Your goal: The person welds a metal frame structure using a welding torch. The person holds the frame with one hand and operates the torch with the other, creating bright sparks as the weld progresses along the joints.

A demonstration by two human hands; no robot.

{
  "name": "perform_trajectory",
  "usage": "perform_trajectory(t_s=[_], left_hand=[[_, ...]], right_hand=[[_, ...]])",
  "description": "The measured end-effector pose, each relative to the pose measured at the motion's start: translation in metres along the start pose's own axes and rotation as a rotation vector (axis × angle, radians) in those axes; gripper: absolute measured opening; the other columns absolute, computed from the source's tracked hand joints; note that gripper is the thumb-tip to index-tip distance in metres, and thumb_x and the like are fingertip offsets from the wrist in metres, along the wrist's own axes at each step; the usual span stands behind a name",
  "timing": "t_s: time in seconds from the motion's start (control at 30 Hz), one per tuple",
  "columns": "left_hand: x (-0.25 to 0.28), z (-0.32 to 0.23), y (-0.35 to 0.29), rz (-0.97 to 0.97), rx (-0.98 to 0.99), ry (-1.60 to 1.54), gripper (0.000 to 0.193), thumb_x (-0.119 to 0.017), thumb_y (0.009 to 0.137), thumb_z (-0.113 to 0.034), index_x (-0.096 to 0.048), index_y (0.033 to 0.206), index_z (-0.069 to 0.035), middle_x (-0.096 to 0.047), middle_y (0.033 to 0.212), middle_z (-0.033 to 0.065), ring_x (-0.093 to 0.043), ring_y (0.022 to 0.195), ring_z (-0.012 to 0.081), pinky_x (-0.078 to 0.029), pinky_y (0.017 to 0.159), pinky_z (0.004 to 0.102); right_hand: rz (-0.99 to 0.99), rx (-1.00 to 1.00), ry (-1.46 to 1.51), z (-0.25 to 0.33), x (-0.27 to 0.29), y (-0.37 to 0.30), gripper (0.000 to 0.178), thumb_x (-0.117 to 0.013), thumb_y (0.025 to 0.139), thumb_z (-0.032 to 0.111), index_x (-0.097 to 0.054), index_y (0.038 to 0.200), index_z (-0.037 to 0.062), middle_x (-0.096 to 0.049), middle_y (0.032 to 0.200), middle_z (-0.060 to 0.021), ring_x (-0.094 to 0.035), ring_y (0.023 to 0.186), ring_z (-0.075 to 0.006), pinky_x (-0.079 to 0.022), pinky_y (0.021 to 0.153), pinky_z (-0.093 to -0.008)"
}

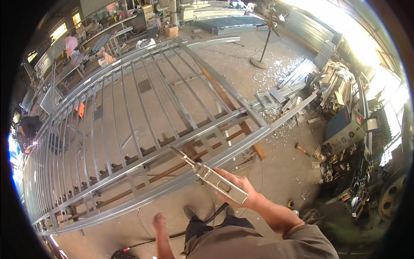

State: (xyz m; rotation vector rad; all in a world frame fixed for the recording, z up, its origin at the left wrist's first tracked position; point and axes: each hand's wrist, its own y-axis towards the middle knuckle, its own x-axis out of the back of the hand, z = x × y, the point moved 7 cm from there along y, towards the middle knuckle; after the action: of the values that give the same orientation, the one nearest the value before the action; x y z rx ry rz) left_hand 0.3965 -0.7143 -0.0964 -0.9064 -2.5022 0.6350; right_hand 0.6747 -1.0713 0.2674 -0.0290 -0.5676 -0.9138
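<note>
My right hand [237, 183] is wrapped round what looks like a welding gun [222, 183], with a pale, slotted rectangular body and a narrow pointed nozzle. The nozzle reaches over the near rails of a large silver metal railing frame [194, 127]. From below my right hand a black cable [217, 211] runs down past my shoes to the floor. My left hand [159, 220] hangs low beside my left leg, smeared by motion, so its fingers do not show clearly. Nothing can be made out in it.
The frame fills the left and middle, resting on rusty brown beams [258, 149]. At right stand a machine box [345, 129] and scrap piles; a hammer [302, 149] lies on the floor. A stand fan [261, 62] is farther back. At far left a person [30, 127] works beside a bright glow.
</note>
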Motion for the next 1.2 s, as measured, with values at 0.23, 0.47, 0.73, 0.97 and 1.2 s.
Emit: perform_trajectory(t_s=[0.23, 0.47, 0.73, 0.97, 1.2], left_hand=[[-0.264, -0.057, -0.181, 0.719, -0.605, 0.581, 0.119, -0.090, 0.079, -0.055, -0.031, 0.163, 0.005, -0.036, 0.167, 0.0284, -0.035, 0.156, 0.0396, -0.030, 0.128, 0.0463], [-0.368, -0.080, -0.240, 0.955, -0.750, 0.364, 0.085, -0.084, 0.089, -0.042, -0.045, 0.159, -0.013, -0.058, 0.153, 0.0157, -0.056, 0.142, 0.0332, -0.043, 0.119, 0.0407], [-0.311, -0.024, -0.192, 0.880, -0.577, 0.453, 0.052, -0.082, 0.087, -0.046, -0.069, 0.126, -0.014, -0.074, 0.103, 0.0152, -0.071, 0.097, 0.0330, -0.053, 0.086, 0.0436], [-0.193, 0.045, -0.151, 0.535, -0.534, 0.603, 0.050, -0.086, 0.083, -0.041, -0.067, 0.121, -0.014, -0.073, 0.109, 0.0151, -0.070, 0.104, 0.0394, -0.054, 0.087, 0.0472], [-0.120, 0.139, -0.142, 0.421, -0.467, 0.498, 0.049, -0.091, 0.077, -0.034, -0.068, 0.115, -0.014, -0.073, 0.097, 0.0119, -0.070, 0.092, 0.0302, -0.054, 0.083, 0.0431]], right_hand=[[-0.062, 0.176, 0.134, 0.008, 0.098, -0.016, 0.063, -0.082, 0.085, 0.004, -0.061, 0.144, 0.0031, -0.074, 0.118, -0.0068, -0.073, 0.098, -0.0148, -0.058, 0.085, -0.0327], [-0.203, -0.041, 0.909, 0.010, 0.221, -0.035, 0.049, -0.082, 0.080, 0.021, -0.064, 0.122, 0.0028, -0.070, 0.083, -0.0086, -0.066, 0.070, -0.0191, -0.058, 0.066, -0.0350], [-0.305, -0.045, 0.811, -0.016, 0.328, 0.022, 0.048, -0.077, 0.084, 0.025, -0.064, 0.123, 0.0020, -0.069, 0.086, -0.0091, -0.065, 0.071, -0.0195, -0.057, 0.067, -0.0349], [-0.307, -0.064, 0.662, -0.010, 0.352, 0.090, 0.047, -0.073, 0.088, 0.029, -0.063, 0.124, 0.0014, -0.069, 0.090, -0.0096, -0.065, 0.072, -0.0198, -0.056, 0.068, -0.0349], [-0.300, -0.018, 0.607, 0.004, 0.371, 0.135, 0.047, -0.069, 0.091, 0.032, -0.063, 0.125, 0.0007, -0.069, 0.093, -0.0101, -0.064, 0.073, -0.0202, -0.055, 0.068, -0.0349]])
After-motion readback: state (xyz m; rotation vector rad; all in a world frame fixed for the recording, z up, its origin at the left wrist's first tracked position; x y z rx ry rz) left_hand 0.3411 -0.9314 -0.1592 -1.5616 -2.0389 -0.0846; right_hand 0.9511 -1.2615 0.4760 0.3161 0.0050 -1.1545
